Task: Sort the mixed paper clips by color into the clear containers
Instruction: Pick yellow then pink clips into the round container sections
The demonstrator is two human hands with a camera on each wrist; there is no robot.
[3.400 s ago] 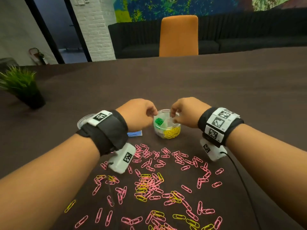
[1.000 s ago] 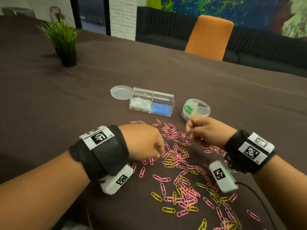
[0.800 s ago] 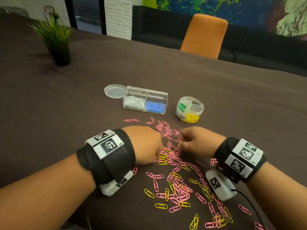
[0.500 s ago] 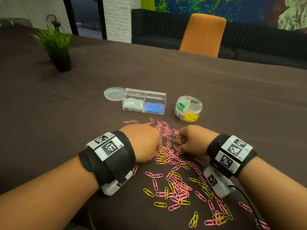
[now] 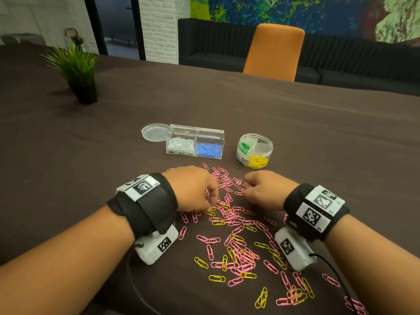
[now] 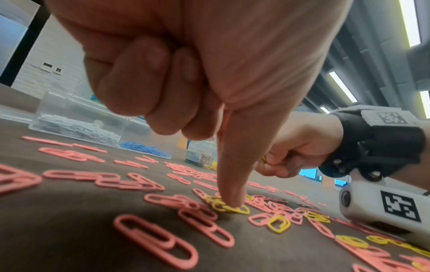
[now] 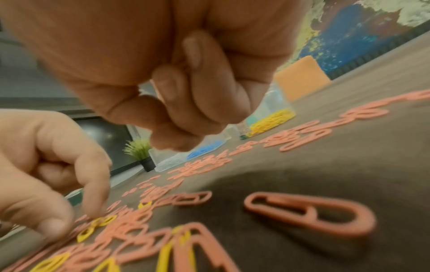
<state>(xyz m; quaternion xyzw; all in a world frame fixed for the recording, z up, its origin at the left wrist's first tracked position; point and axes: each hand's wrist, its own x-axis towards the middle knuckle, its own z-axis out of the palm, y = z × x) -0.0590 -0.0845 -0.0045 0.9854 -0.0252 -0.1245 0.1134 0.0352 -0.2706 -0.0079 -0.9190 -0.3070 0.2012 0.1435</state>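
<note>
Pink and yellow paper clips (image 5: 236, 246) lie scattered on the brown table. My left hand (image 5: 210, 206) is down on the pile, thumb and index fingertip closing on a yellow clip (image 6: 230, 208) that lies flat, the other fingers curled. My right hand (image 5: 246, 192) hovers just right of it with its fingers curled in; a bit of yellow clip (image 6: 264, 159) shows between them. Behind the pile stand a round clear container (image 5: 263, 142) with green and yellow clips and a rectangular clear box (image 5: 197, 131) with white and blue clips.
A clear round lid (image 5: 155, 132) lies left of the box. A potted plant (image 5: 77, 71) stands at the far left. An orange chair (image 5: 275, 51) is at the table's far edge. Wrist-camera cables trail toward me.
Both hands have come back from the round container to the clip pile. In the last half second the left fingertips have settled onto a yellow clip; the right hand has barely moved.
</note>
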